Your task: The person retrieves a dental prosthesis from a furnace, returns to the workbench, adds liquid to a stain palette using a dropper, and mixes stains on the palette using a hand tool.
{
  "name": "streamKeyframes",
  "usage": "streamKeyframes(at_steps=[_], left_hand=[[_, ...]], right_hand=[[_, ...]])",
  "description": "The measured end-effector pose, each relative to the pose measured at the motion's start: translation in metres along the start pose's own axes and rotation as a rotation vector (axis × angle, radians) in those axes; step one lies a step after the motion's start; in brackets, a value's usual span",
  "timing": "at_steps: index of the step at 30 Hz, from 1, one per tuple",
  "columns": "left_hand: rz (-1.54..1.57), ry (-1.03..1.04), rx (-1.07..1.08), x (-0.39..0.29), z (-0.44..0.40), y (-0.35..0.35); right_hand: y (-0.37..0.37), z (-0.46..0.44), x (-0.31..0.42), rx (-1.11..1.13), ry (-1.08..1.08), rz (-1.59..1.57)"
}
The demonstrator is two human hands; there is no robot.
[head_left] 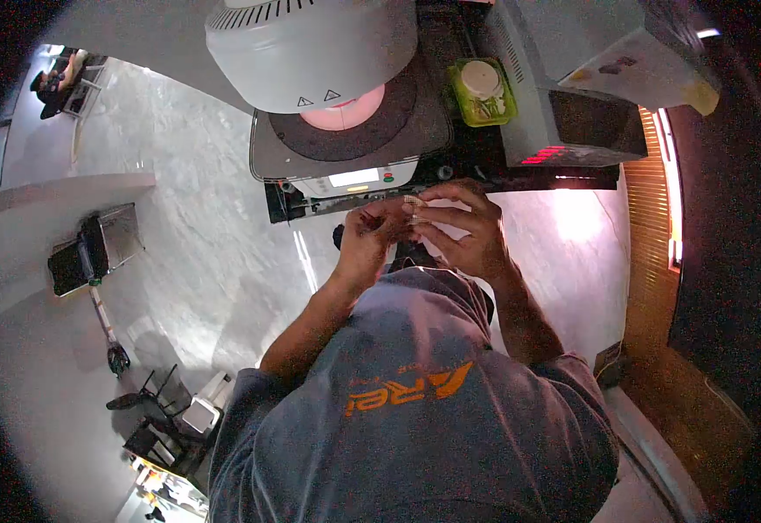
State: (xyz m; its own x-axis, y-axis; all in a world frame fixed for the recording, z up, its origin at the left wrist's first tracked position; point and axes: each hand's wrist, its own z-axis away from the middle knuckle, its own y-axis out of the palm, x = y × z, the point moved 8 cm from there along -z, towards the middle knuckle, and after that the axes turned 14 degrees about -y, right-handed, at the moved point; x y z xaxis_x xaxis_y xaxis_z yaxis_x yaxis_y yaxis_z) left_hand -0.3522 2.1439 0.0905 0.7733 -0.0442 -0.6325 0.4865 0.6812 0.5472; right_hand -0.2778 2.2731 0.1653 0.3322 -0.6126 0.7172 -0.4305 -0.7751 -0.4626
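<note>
Forearms (305, 326) angled inward, my left hand (370, 237) and right hand (471, 234) pinched a small pale piece (413, 207) just off the surface's (494, 181) near edge, floor (215, 227) open to the left.

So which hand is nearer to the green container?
The right hand. It is almost straight below the green container in the picture; the left hand is farther off, below and to its left.

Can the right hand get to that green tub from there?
Probably yes: the right hand is busy with a small pale object, but nothing seems to block its way forward to the green tub.
</note>
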Motion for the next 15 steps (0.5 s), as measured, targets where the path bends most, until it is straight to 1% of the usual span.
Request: streamKeyframes(at_steps=[4, 11, 15], left_hand=[[0.078, 0.047, 0.043, 0.0047, -0.0046, -0.0068], [0.051, 0.026, 0.037, -0.0007, -0.0041, -0.0004], [0.058, 0.008, 0.038, 0.0021, -0.0073, -0.0021]], right_hand=[[-0.0003, -0.0011, 0.0013, -0.020, -0.042, 0.051], [-0.0001, 0.0031, -0.0007, -0.078, -0.168, 0.020], [-0.0075, -0.0016, -0.0001, -0.102, -0.152, -0.017]])
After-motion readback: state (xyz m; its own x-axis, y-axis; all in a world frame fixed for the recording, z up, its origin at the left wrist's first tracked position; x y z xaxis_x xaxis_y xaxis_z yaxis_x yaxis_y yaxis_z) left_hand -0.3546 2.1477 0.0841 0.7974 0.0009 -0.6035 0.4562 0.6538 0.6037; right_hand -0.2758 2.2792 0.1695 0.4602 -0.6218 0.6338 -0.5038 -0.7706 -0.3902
